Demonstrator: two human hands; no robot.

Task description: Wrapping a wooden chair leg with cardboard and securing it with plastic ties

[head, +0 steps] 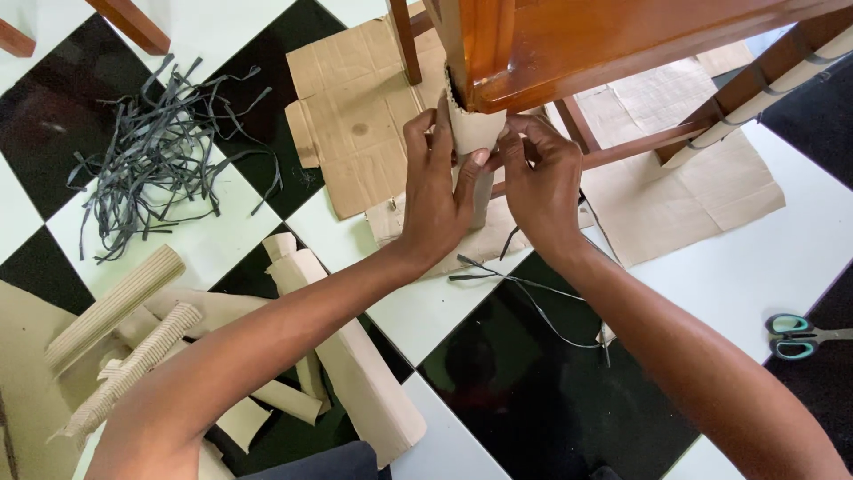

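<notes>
We are looking down at a floor of big black and white squares. A shiny brown wooden chair is standing over it at the top, and one of its legs is coming down between our hands. Flat sheets of brown cardboard are lying on the floor under the chair. At the lower left, rolled pieces of ribbed cardboard are lying in a heap, touching one another. At the upper left, a messy pile of thin grey straps is sitting well apart from our hands.

We are holding a piece of cardboard wrap around the chair leg, just under the seat frame. Our left hand is pressing on the left side of the wrap, with its fingers closed around it and the thumb lying across the front. Our right hand is gripping the right side, with its fingers curled and pinching the edge of the wrap.

A thin grey strap is trailing on the floor just below our wrists. A small pair of scissors with teal handles is lying on the floor at the far right, well away from our hands.
</notes>
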